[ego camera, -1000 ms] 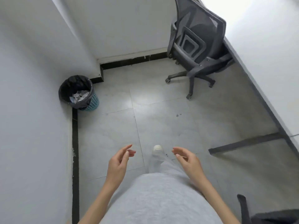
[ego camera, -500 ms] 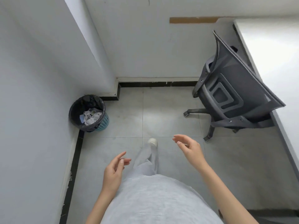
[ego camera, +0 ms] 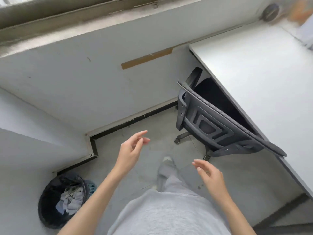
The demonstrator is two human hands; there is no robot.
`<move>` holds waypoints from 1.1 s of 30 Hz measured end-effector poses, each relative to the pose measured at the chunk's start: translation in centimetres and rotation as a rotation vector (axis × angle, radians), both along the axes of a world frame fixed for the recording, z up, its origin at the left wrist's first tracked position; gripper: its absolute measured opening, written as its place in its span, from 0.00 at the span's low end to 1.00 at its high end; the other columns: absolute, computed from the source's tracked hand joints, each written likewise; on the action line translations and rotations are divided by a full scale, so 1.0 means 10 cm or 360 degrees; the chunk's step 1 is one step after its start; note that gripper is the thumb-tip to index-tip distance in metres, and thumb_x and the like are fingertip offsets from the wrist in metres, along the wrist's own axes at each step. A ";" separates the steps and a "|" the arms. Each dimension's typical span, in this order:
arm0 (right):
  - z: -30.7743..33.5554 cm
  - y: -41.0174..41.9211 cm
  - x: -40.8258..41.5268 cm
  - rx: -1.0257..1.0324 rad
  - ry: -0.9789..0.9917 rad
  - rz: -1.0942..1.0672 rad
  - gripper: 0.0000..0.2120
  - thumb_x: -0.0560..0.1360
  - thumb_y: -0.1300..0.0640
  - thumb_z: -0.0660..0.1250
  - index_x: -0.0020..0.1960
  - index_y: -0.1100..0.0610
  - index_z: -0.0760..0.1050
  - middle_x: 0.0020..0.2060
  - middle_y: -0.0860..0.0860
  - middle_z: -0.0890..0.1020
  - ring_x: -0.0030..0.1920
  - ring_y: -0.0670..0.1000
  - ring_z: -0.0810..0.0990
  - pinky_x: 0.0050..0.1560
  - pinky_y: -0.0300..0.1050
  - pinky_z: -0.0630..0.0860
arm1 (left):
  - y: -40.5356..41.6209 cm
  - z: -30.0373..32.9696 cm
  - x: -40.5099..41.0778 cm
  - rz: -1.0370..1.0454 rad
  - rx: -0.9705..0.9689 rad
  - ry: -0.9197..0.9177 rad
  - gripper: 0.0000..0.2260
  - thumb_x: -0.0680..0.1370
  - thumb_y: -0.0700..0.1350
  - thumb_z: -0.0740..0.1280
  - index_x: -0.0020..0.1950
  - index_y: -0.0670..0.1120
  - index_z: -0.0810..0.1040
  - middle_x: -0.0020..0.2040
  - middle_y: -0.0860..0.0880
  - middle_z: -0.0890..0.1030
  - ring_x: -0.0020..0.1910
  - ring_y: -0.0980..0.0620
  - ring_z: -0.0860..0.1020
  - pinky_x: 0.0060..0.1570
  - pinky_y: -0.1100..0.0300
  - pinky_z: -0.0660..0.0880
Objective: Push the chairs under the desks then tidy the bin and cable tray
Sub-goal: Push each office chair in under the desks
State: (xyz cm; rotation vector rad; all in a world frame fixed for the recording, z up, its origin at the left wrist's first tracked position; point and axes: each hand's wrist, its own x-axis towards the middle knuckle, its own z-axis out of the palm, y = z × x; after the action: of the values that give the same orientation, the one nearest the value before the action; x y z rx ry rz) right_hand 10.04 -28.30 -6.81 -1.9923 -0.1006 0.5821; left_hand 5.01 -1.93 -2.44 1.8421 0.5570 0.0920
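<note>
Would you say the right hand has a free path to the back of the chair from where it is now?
Probably yes. The right hand is open and holds nothing, and only bare floor lies between it and the chair, whose back faces the person beside the desk.

Mesh-backed plastic chair [ego camera: 218,122], matt desk [ego camera: 264,78]
</note>
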 end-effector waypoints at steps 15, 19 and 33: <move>0.46 -0.56 1.46 -0.1095 -0.0672 -0.0552 0.13 0.79 0.56 0.57 0.58 0.59 0.77 0.55 0.51 0.81 0.59 0.53 0.75 0.57 0.44 0.67 | -0.41 -0.05 2.74 -0.1693 0.1559 -0.0653 0.19 0.74 0.54 0.60 0.58 0.44 0.77 0.55 0.47 0.80 0.56 0.46 0.77 0.55 0.54 0.73; 0.18 -0.56 1.36 -0.1410 -0.0580 -0.0779 0.28 0.78 0.50 0.44 0.41 0.63 0.78 0.38 0.57 0.83 0.43 0.59 0.80 0.47 0.50 0.69 | -0.44 -0.17 2.99 -0.2005 0.1533 -0.0550 0.29 0.73 0.64 0.50 0.49 0.43 0.79 0.44 0.47 0.81 0.45 0.46 0.79 0.39 0.55 0.77; 0.11 0.10 1.16 -0.1683 -0.0348 -0.1077 0.32 0.76 0.49 0.40 0.37 0.64 0.79 0.35 0.56 0.83 0.40 0.56 0.78 0.54 0.46 0.65 | -0.08 -0.36 3.09 -0.2114 0.1386 -0.0972 0.25 0.74 0.64 0.53 0.43 0.45 0.77 0.38 0.50 0.78 0.39 0.48 0.77 0.29 0.56 0.73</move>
State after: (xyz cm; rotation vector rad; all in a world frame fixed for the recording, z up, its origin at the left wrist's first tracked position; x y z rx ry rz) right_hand 21.64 -27.33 -5.72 -2.8629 0.8869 -0.0900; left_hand 35.93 -2.78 -6.00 2.4721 -1.3510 -0.0165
